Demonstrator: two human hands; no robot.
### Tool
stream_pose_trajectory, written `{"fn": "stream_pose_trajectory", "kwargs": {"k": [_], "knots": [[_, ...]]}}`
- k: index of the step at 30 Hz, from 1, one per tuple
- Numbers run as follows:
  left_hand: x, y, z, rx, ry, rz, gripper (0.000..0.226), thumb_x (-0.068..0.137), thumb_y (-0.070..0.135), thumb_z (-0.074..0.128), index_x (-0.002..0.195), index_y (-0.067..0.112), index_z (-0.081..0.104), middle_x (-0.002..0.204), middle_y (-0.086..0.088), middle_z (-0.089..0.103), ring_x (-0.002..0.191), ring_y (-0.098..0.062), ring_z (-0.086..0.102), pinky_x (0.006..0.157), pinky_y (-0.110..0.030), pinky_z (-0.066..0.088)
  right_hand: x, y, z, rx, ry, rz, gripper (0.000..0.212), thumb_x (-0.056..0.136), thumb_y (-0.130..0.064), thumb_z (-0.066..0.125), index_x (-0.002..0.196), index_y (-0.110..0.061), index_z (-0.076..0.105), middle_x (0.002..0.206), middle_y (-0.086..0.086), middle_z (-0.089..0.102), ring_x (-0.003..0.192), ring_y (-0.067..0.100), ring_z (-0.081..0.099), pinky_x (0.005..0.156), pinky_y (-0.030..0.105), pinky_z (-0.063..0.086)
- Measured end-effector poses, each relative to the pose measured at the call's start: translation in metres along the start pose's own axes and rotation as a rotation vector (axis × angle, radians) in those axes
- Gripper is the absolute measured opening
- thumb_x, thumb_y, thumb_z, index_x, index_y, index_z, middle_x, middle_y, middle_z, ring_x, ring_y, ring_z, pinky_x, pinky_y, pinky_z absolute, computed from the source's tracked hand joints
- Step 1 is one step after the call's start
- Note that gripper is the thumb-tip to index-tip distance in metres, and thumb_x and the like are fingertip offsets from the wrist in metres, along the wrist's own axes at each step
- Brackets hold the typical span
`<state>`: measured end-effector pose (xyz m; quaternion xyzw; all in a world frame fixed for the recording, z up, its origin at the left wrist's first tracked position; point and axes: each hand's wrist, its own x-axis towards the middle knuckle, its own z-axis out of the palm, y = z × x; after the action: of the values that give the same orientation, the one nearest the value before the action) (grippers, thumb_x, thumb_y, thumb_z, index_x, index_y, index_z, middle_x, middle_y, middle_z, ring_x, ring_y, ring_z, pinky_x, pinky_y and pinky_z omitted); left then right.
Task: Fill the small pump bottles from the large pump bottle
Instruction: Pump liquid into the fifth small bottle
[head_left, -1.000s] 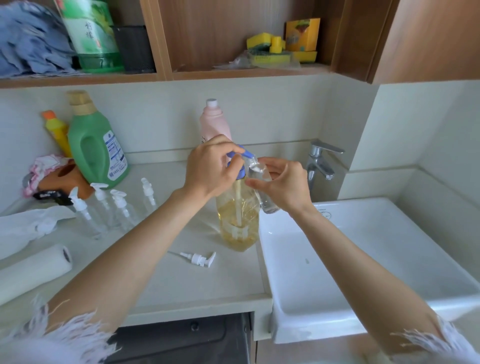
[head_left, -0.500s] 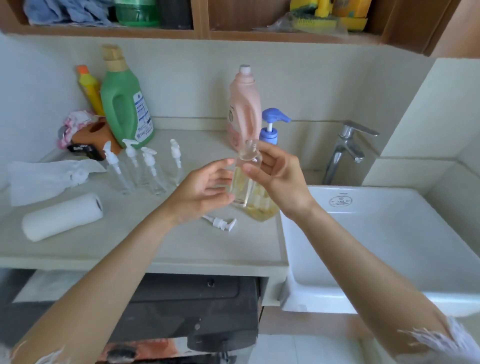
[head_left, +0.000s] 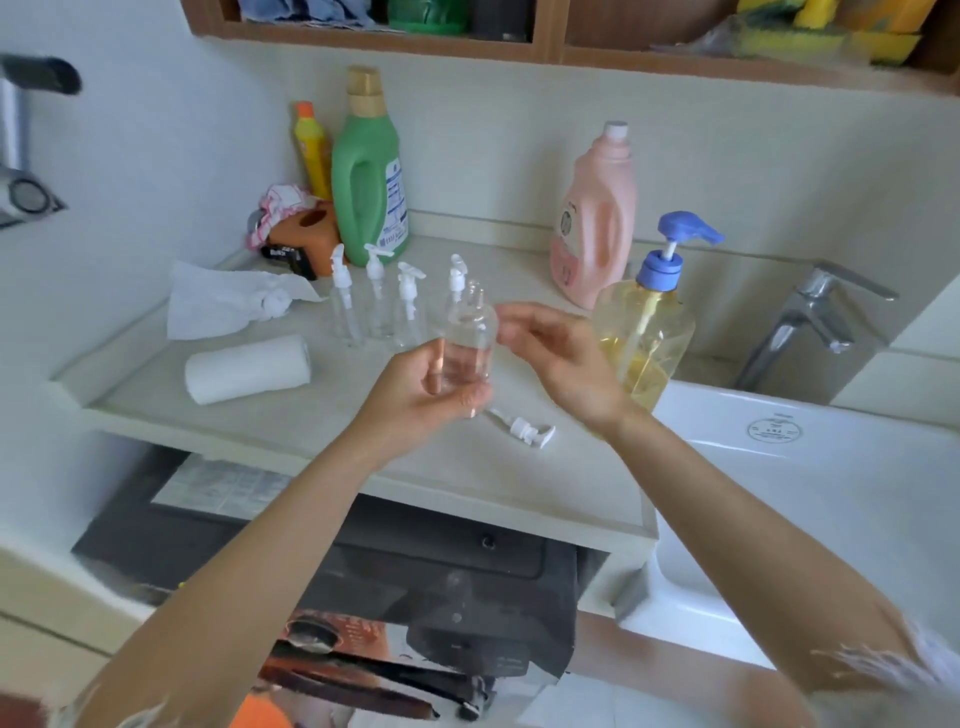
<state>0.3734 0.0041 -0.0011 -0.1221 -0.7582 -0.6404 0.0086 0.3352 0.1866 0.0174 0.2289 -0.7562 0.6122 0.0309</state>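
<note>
while the left hand grips the uncapped small clear bottle above the counter, right hand loose beside it, holding nothing; any tilt could spill it, pump head lying below.

4 small pump bottles stand in a row on the counter, left of the large pump bottle; the sink lies right.

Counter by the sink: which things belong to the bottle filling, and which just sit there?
Job: large yellow pump bottle with blue pump; clear uncapped small bottle in left hand; loose white pump head; four small clear pump bottles.
Idle: green detergent jug; pink bottle; paper towel roll.
</note>
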Motion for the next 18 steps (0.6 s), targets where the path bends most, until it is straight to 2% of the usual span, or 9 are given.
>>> {"fn": "stream_pose_trajectory", "kwargs": {"k": [1, 3, 4, 6, 9, 12, 14, 16, 18], "knots": [[-0.002, -0.01, -0.004, 0.024, 0.023, -0.033, 0.042, 0.069, 0.036, 0.082, 0.103, 0.019, 0.066, 0.1, -0.001, 0.072, 0.093, -0.017, 0.067, 0.079, -0.034, 0.056, -0.002, 0.019, -0.001, -0.265, 0.009, 0.072, 0.027, 0.091, -0.017, 0.065, 0.117, -0.012, 0.066, 0.102, 0.0, 0.069, 0.098, 0.016, 0.065, 0.097, 0.037, 0.049], [-0.005, -0.028, -0.009, 0.06, 0.047, -0.095, 0.03, 0.074, 0.029, 0.081, 0.101, 0.023, 0.067, 0.098, 0.001, 0.072, 0.095, -0.017, 0.067, 0.088, -0.04, 0.054, -0.01, 0.057, -0.002, -0.726, -0.087, 0.203, 0.039, 0.086, -0.028, 0.07, 0.124, -0.018, 0.063, 0.109, 0.002, 0.065, 0.102, 0.019, 0.062, 0.093, 0.032, 0.047], [-0.006, -0.037, -0.01, 0.08, 0.043, -0.12, 0.025, 0.077, 0.024, 0.078, 0.1, 0.023, 0.067, 0.097, 0.002, 0.071, 0.095, -0.017, 0.067, 0.09, -0.041, 0.053, -0.014, 0.072, -0.001, -0.86, -0.151, 0.235, 0.043, 0.086, -0.03, 0.069, 0.127, -0.019, 0.061, 0.114, 0.004, 0.064, 0.106, 0.021, 0.06, 0.092, 0.031, 0.047], [-0.008, -0.052, -0.011, 0.124, 0.028, -0.151, 0.021, 0.08, 0.018, 0.076, 0.098, 0.025, 0.066, 0.095, 0.003, 0.071, 0.095, -0.016, 0.066, 0.092, -0.038, 0.051, -0.021, 0.092, 0.003, -0.976, -0.213, 0.25, 0.044, 0.089, -0.031, 0.065, 0.131, -0.021, 0.056, 0.119, 0.006, 0.061, 0.111, 0.025, 0.058, 0.089, 0.033, 0.048], [-0.009, -0.069, -0.006, 0.135, 0.027, -0.192, 0.022, 0.08, 0.014, 0.075, 0.095, 0.027, 0.064, 0.094, 0.004, 0.069, 0.093, -0.015, 0.064, 0.09, -0.034, 0.049, -0.024, 0.102, 0.007, -1.06, -0.218, 0.226, 0.042, 0.094, -0.027, 0.056, 0.135, -0.021, 0.051, 0.117, 0.007, 0.062, 0.109, 0.027, 0.058, 0.084, 0.033, 0.046], [-0.009, -0.083, 0.001, 0.092, 0.042, -0.218, 0.028, 0.078, 0.016, 0.077, 0.1, 0.024, 0.063, 0.102, -0.002, 0.07, 0.102, -0.026, 0.064, 0.097, -0.046, 0.049, -0.026, 0.105, 0.006, -1.076, -0.224, 0.199, 0.036, 0.095, -0.022, 0.051, 0.131, -0.017, 0.052, 0.112, 0.008, 0.062, 0.103, 0.029, 0.06, 0.082, 0.035, 0.047], [-0.007, -0.089, 0.003, 0.08, 0.039, -0.221, 0.032, 0.076, 0.021, 0.077, 0.105, 0.023, 0.063, 0.105, -0.001, 0.07, 0.103, -0.026, 0.064, 0.099, -0.049, 0.047, -0.027, 0.097, 0.0, -0.971, -0.161, 0.17, 0.032, 0.095, -0.019, 0.049, 0.126, -0.013, 0.053, 0.103, 0.011, 0.063, 0.095, 0.032, 0.062, 0.077, 0.034, 0.046], [-0.005, -0.094, 0.004, 0.088, 0.031, -0.209, 0.03, 0.078, 0.019, 0.076, 0.104, 0.025, 0.063, 0.103, 0.001, 0.07, 0.102, -0.022, 0.065, 0.099, -0.048, 0.046, -0.023, 0.073, -0.013, -0.774, -0.016, 0.139, 0.027, 0.094, -0.019, 0.05, 0.119, -0.011, 0.055, 0.093, 0.012, 0.064, 0.088, 0.031, 0.063, 0.074, 0.03, 0.043], [-0.002, -0.095, 0.003, 0.118, 0.025, -0.201, 0.029, 0.077, 0.021, 0.077, 0.101, 0.03, 0.064, 0.101, 0.003, 0.071, 0.1, -0.021, 0.065, 0.099, -0.048, 0.047, -0.018, 0.037, -0.03, -0.556, 0.099, 0.128, 0.023, 0.087, -0.028, 0.051, 0.107, -0.017, 0.057, 0.083, 0.008, 0.062, 0.078, 0.024, 0.06, 0.068, 0.026, 0.04]]}}
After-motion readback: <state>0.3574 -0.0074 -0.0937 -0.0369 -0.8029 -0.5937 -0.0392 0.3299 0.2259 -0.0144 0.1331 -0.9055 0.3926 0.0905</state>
